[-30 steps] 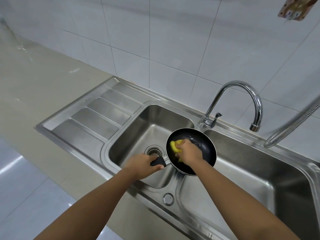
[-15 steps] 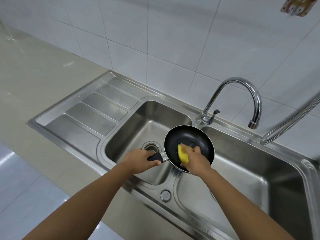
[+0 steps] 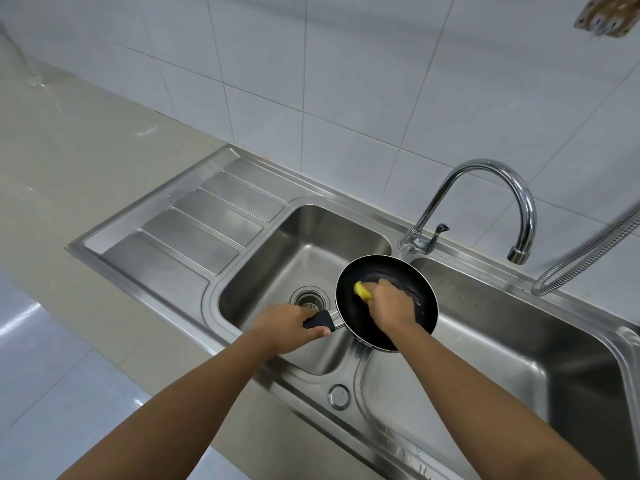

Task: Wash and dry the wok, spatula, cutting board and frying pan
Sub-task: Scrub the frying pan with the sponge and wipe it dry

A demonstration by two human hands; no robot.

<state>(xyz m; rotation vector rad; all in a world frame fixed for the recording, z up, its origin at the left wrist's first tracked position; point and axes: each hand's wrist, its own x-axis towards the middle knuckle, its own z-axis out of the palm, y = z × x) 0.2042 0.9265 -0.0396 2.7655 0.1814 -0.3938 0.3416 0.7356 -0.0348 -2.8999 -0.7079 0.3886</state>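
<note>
— Since the right hand [image 3: 391, 306] covers it, how much of the yellow sponge [image 3: 362, 291] shows?

— Only a corner at the hand's 10 o'clock; the fingers curl down over the rest, holding it inside the black frying pan [image 3: 358, 329]. A patterned thing [image 3: 604, 15] at 1 o'clock is cut off and unreadable.

— And the pan?

— Over the divider between the two basins of the sink [image 3: 194, 237], under the right fingers. Its handle [image 3: 320, 320] points to 9 o'clock, with the left hand [image 3: 287, 327] wrapped around it. The right wrist hides the near rim.
</note>
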